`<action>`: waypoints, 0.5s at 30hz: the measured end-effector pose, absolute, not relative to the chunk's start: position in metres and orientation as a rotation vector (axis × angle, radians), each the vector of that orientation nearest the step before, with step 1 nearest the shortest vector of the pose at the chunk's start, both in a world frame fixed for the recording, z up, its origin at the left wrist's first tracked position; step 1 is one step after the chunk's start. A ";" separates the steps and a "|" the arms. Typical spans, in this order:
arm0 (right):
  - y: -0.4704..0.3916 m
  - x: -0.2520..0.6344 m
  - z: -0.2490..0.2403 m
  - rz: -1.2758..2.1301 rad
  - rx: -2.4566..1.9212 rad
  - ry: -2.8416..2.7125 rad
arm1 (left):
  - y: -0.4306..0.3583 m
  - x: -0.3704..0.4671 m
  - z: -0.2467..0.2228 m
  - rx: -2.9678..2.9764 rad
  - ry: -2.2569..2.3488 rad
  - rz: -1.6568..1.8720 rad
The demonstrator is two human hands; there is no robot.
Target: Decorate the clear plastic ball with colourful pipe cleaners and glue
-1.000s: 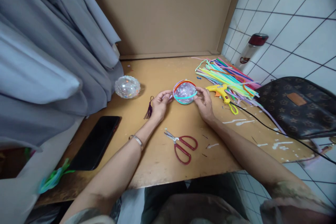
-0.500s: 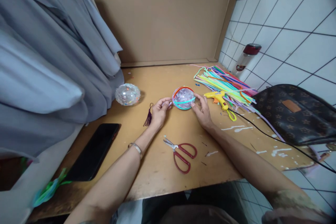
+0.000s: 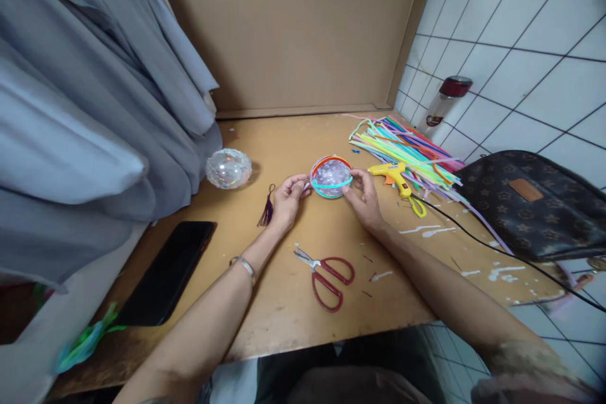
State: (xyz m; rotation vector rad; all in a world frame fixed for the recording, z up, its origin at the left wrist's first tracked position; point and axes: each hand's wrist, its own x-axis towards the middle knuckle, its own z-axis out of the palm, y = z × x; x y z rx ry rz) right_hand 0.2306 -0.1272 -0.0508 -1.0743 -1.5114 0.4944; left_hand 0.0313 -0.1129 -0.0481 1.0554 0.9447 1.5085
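Between my hands is a clear ball (image 3: 330,172) ringed with red, orange, purple and turquoise pipe cleaners. My left hand (image 3: 288,199) is at its left side, thumb and fingers pinched on a pale purple pipe cleaner end (image 3: 307,187). With thumb and forefinger, my right hand (image 3: 364,202) grips the ball's right edge, by the turquoise pipe cleaner (image 3: 334,185). A dark purple tassel (image 3: 266,208) lies just left of my left hand. Nearer to me rest red-handled scissors (image 3: 326,274), blades slightly apart.
Another clear ball (image 3: 228,169) with coloured specks sits left, near a grey curtain (image 3: 95,107). A black phone (image 3: 165,271) lies at front left. On the right are a yellow glue gun (image 3: 395,178) with its cord, a pile of pipe cleaners (image 3: 407,148), a bottle (image 3: 445,104) and a brown bag (image 3: 530,208).
The ball has tilted slightly, and its turquoise pipe cleaner now runs a little lower across the front. Both hands keep their places on it.
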 end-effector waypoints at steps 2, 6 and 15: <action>-0.126 0.229 -0.053 0.573 -1.047 -1.477 | -0.113 0.032 -0.048 1.056 0.936 1.509; -0.123 0.227 -0.056 0.656 -1.011 -1.418 | -0.114 0.032 -0.048 1.058 0.916 1.514; -0.123 0.229 -0.054 0.484 -1.071 -1.511 | -0.114 0.032 -0.047 1.066 0.957 1.516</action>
